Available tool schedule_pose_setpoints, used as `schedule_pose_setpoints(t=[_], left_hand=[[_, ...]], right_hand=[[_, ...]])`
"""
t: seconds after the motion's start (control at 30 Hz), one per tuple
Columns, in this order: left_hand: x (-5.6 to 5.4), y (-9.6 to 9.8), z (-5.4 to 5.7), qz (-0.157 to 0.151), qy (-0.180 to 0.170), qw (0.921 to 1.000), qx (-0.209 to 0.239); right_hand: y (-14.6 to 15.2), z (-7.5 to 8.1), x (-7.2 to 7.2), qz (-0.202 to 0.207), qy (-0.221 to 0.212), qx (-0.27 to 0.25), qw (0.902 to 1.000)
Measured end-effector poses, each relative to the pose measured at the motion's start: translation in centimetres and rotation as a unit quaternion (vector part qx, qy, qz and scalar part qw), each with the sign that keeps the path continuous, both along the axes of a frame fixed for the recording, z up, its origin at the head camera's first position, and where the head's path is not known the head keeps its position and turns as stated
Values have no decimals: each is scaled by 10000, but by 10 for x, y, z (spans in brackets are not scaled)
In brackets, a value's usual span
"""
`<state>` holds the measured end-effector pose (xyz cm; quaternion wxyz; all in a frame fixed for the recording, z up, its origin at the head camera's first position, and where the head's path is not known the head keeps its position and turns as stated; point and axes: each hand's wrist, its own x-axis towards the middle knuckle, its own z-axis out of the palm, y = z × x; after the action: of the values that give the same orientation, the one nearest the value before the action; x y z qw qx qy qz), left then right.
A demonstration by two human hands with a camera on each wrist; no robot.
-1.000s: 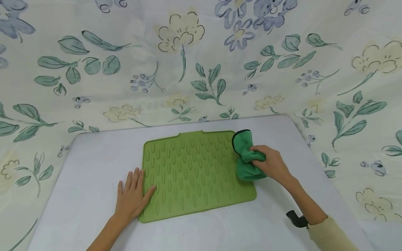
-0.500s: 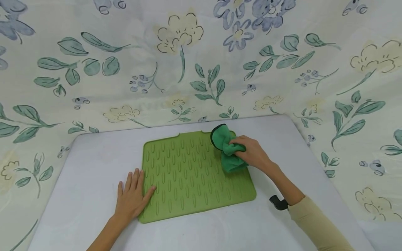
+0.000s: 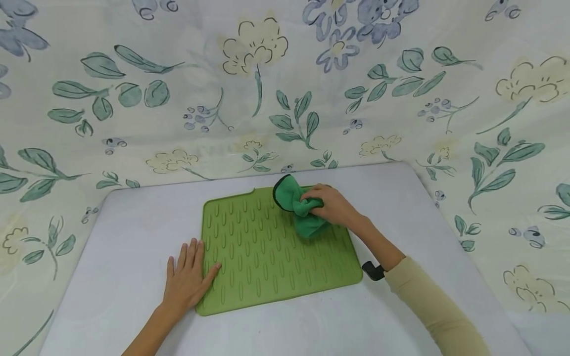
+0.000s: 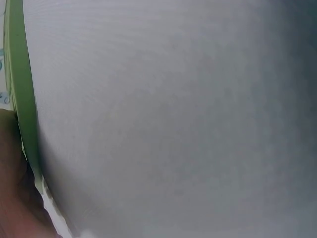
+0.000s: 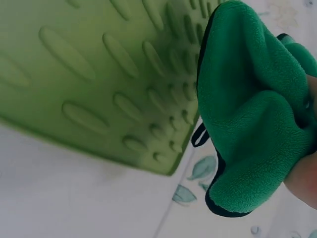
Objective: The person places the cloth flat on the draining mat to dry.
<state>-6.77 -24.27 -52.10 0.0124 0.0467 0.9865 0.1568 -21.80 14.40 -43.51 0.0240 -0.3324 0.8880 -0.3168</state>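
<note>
A light green ridged mat [image 3: 254, 257] lies on the white table. My right hand [image 3: 333, 203] pinches a bunched green cloth [image 3: 307, 223] with dark edging over the mat's upper right part. In the right wrist view the cloth [image 5: 252, 114] fills the right side, with a small black loop at its edge and some of the hand at the frame's border. My left hand [image 3: 187, 277] rests flat at the mat's left edge, fingers straight, thumb on the mat. The left wrist view shows mostly white tabletop, with the mat's green edge [image 4: 22, 74] and part of the hand [image 4: 17, 183].
The white table [image 3: 133, 237] extends around the mat on all sides. A floral-patterned cloth [image 3: 178, 113] hangs behind the table and spreads along its sides. A black camera mount [image 3: 374, 271] sticks out from the right wrist.
My right hand has moved left and slightly away across the mat with the green cloth, from the right edge toward the upper middle. The left hand and the mat stay where they were.
</note>
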Motion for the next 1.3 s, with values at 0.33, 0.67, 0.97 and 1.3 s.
schedule_pose_setpoints(t=[0.33, 0.67, 0.97, 1.3], left_hand=[[0, -1, -1, 15, -52, 10000, -10], [2, 1, -1, 32, -20, 10000, 19], [2, 1, -2, 36, 55, 10000, 19], [1, 1, -1, 55, -111, 9999, -9]], right_hand=[[-26, -14, -10, 566, 36, 267, 9980], [-41, -30, -14, 660, -341, 333, 9967], [-47, -38, -10, 720, -502, 511, 9948], [-48, -41, -6, 1070, -617, 605, 9905]])
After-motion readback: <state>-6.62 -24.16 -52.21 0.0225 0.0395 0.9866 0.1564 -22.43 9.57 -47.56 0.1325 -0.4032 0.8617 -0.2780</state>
